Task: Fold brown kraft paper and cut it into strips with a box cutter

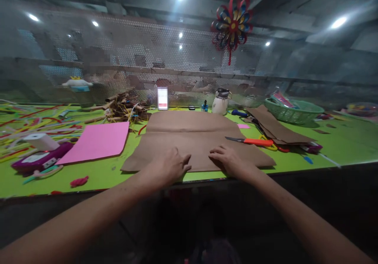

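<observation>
1. At the front edge of the counter [348, 142], near its middle, the left hand [173, 163] rests on the brown paper [189, 148], fingers loosely curled; whether it pinches the sheet's rim, I cannot tell.
2. Beside it, with a gap between, the right hand [226, 159] lies on the same paper, fingers extended and not closed on anything visible.
3. From both hands the paper runs straight away toward the counter's back edge. Its near rim lies along the front edge, and a crease or seam crosses it parallel to that edge. It looks wider side to side, but the slanting view leaves its true long axis uncertain.
4. Neither hand is clearly nearer the sheet's centre line: they sit on either side of it, both close to the near rim, well short of the crease.
5. On the paper's right part lies the cutter [256, 141], blade pointing left, nearer the right hand.
6. Toward the counter's left end, the pink sheet [96, 142] lies apart from the paper; rightward, brown strips [277, 126] slant beyond the cutter.
7. Along the back edge stand the phone [162, 98] and the jug [221, 102], past the paper's far rim.
</observation>
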`<action>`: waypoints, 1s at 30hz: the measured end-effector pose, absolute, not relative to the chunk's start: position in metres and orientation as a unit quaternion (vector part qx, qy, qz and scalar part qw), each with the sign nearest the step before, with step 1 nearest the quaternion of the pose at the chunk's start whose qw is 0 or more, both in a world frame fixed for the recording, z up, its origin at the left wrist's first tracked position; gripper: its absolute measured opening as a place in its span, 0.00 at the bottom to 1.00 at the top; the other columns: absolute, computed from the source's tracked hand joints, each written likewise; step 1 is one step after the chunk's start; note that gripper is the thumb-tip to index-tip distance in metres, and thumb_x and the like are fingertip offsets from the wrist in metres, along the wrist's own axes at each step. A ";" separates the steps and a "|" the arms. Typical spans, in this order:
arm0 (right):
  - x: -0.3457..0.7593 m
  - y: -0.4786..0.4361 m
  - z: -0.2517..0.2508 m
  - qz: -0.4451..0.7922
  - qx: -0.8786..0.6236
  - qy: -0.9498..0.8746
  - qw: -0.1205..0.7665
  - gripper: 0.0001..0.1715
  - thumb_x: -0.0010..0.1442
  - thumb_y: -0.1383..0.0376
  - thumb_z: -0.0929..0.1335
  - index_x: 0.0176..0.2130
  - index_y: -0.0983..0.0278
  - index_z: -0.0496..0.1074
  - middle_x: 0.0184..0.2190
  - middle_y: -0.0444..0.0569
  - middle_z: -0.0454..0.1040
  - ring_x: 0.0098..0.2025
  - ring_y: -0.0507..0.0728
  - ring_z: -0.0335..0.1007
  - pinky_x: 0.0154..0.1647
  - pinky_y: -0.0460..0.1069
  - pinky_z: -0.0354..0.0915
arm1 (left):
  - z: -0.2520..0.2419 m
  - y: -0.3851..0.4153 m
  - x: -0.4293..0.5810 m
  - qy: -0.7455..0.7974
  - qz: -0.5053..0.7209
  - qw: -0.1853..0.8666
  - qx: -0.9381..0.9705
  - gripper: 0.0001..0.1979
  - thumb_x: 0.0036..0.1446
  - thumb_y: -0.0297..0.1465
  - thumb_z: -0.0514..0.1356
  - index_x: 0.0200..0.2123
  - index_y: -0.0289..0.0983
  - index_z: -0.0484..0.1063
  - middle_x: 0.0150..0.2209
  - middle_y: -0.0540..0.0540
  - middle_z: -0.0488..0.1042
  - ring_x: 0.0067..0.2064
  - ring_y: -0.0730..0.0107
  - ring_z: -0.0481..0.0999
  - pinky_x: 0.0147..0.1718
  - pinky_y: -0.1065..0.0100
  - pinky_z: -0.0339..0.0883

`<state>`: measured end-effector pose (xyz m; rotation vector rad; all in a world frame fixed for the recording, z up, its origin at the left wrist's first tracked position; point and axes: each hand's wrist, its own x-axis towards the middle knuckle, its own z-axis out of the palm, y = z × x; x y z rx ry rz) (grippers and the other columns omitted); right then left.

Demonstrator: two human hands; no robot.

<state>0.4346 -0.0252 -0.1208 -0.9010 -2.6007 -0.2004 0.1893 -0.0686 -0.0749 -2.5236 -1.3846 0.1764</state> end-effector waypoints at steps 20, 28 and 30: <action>0.392 -0.103 -0.126 -0.070 -0.352 -0.920 0.155 0.42 0.63 0.44 0.58 0.63 0.71 0.54 0.63 0.60 0.57 0.65 0.65 0.47 0.64 0.64 0.48 | -0.075 -0.076 0.195 -0.429 0.156 0.182 -0.871 0.20 0.64 0.32 0.47 0.56 0.40 0.66 0.56 0.35 0.67 0.45 0.48 0.72 0.37 0.56 0.65; 0.465 -0.110 -0.129 -0.095 -0.408 -0.894 0.158 0.40 0.63 0.47 0.60 0.63 0.71 0.55 0.62 0.61 0.59 0.65 0.63 0.51 0.63 0.63 0.52 | -0.073 -0.069 0.198 -0.523 0.107 0.135 -0.835 0.25 0.65 0.42 0.42 0.61 0.41 0.59 0.39 0.33 0.73 0.40 0.48 0.74 0.35 0.57 0.65; 0.486 -0.112 -0.132 -0.108 -0.433 -0.882 0.152 0.38 0.64 0.49 0.60 0.63 0.71 0.56 0.61 0.60 0.60 0.64 0.63 0.51 0.63 0.63 0.53 | -0.071 -0.069 0.199 -0.534 0.111 0.129 -0.828 0.25 0.65 0.42 0.42 0.62 0.43 0.58 0.40 0.32 0.73 0.39 0.48 0.74 0.34 0.57 0.65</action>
